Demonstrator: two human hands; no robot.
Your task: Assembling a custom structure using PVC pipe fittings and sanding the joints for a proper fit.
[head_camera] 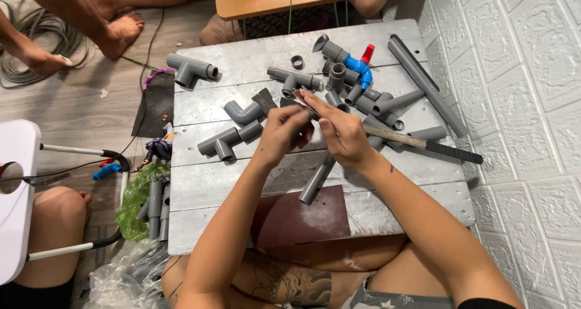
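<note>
Small piece (301,97) (unclear) between both hands (315,130)

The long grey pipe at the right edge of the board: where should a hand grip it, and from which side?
Grip the long grey pipe near its middle, coming from above. It lies flat and slanted along the right edge of the board, with its upper surface free. The white wall looks close on the right, and the fittings crowd its left, so a sideways approach seems harder.
</note>
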